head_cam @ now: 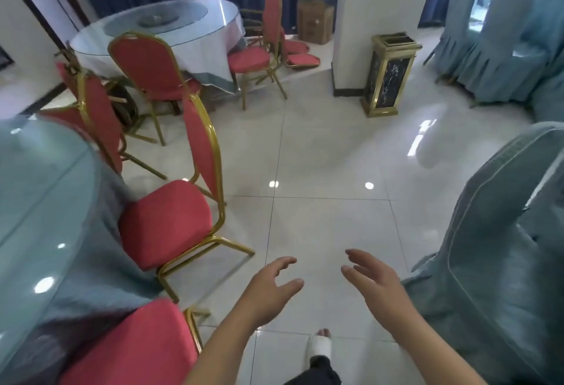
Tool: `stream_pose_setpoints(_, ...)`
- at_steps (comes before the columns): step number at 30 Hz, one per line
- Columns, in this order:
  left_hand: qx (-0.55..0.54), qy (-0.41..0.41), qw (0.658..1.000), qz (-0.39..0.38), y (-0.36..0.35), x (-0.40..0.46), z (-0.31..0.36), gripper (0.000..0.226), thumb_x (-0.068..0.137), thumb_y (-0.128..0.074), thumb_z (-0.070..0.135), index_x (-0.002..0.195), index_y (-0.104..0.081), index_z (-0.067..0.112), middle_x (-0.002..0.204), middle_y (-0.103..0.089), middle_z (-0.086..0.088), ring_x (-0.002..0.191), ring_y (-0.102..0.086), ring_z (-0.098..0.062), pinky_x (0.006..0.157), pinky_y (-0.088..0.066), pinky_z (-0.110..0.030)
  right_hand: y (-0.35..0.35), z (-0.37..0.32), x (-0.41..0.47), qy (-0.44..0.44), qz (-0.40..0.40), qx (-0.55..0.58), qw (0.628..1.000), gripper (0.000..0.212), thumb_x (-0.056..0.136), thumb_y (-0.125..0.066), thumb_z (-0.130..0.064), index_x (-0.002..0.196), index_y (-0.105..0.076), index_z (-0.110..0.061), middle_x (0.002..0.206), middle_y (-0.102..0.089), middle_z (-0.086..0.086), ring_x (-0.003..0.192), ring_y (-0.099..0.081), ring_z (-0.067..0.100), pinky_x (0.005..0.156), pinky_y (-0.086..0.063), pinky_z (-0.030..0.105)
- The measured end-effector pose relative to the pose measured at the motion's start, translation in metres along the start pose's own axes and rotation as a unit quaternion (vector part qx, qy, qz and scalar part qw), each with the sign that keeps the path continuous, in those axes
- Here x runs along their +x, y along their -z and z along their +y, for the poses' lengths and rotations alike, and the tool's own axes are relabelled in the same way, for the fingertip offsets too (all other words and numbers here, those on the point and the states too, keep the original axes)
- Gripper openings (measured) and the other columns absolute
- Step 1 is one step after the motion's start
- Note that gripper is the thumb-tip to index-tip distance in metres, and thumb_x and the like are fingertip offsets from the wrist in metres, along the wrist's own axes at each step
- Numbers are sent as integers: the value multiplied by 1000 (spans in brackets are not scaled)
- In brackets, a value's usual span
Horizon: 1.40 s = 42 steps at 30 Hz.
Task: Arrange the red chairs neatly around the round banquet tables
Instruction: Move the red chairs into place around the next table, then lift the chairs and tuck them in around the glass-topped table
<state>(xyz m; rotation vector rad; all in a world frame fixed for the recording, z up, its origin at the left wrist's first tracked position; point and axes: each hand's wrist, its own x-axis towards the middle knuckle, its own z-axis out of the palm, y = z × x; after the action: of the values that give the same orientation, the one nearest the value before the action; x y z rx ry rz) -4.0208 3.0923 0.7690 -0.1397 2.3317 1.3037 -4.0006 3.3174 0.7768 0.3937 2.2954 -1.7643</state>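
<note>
Both hands, my left hand [268, 288] and right hand [377, 282], hover spread and empty at lower centre, above the floor [320, 155]. Nearest red chair [171, 220] stands at centre left, seat touching the round table [39, 189] cloth. No legible writing noted.

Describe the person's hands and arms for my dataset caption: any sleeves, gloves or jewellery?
The bare left hand and bare right hand wear no gloves, rings or watch. Both forearms are uncovered as far as the frame shows; no sleeve is visible.
</note>
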Motion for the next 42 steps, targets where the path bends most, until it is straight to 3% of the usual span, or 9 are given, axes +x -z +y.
stream_pose_setpoints(4,-11,-16,1000,-5,25,94,58,44,89,-65,44,131,-51,46,131,-49,21,124,-42,-1,97,-38,-26,32,-46,82,6,-9,-21,1000,41,89,-69,-38,129,-58,-39,129,-58,-19,122,-53,3,97,-43,30)
stream_pose_setpoints(11,-61,-39,995,72,58,227,128,31,94,-62,25,120,-58,42,121,-59,25,119,-51,3,95,-37,-14,67,-80,216,-29,12,41,999,32,87,-71,-35,118,-65,-40,122,-64,-18,118,-59,5,93,-43,30)
stream_pose_setpoints(16,-108,2,986,131,77,326,140,38,94,-64,24,128,-57,38,132,-55,20,127,-46,-1,102,-35,-21,76,-115,354,-6,-32,61,998,31,90,-68,-31,120,-64,-36,123,-63,-17,117,-57,3,88,-40,27)
stream_pose_setpoints(22,-139,86,960,227,143,418,185,37,92,-65,22,122,-58,44,128,-56,20,126,-47,-1,98,-39,-24,67,-185,523,4,-134,74,988,29,91,-68,-30,118,-65,-38,122,-64,-16,116,-57,1,91,-40,30)
stream_pose_setpoints(27,-182,85,919,339,208,466,224,40,93,-64,15,128,-59,34,126,-60,20,119,-52,7,80,-42,-3,24,-250,639,19,-247,53,967,27,92,-67,-29,118,-65,-37,123,-64,-12,111,-57,-4,87,-42,27)
stream_pose_setpoints(32,-220,118,881,402,251,506,215,37,88,-72,27,118,-64,46,122,-65,19,115,-55,11,94,-45,-20,-41,-306,720,49,-339,27,939,31,91,-68,-29,121,-64,-36,122,-63,-17,112,-56,-7,82,-41,15)
stream_pose_setpoints(35,-236,121,864,428,287,548,200,36,91,-69,12,118,-63,35,120,-65,19,109,-56,14,92,-45,-10,-84,-333,774,56,-368,-7,928,31,92,-67,-29,122,-63,-36,124,-61,-18,115,-54,-6,81,-39,13)
stream_pose_setpoints(39,-267,118,851,436,350,622,175,37,91,-68,14,120,-62,36,123,-62,20,115,-55,4,86,-45,-12,-136,-377,844,76,-354,-59,930,30,91,-68,-32,120,-63,-39,124,-62,-20,116,-55,-4,87,-41,22)
stream_pose_setpoints(42,-297,130,848,418,411,676,165,41,90,-69,21,125,-59,39,128,-58,21,118,-52,2,95,-46,-25,-170,-419,894,79,-349,-102,928,31,89,-70,-33,119,-63,-39,122,-63,-20,116,-56,-2,93,-38,27)
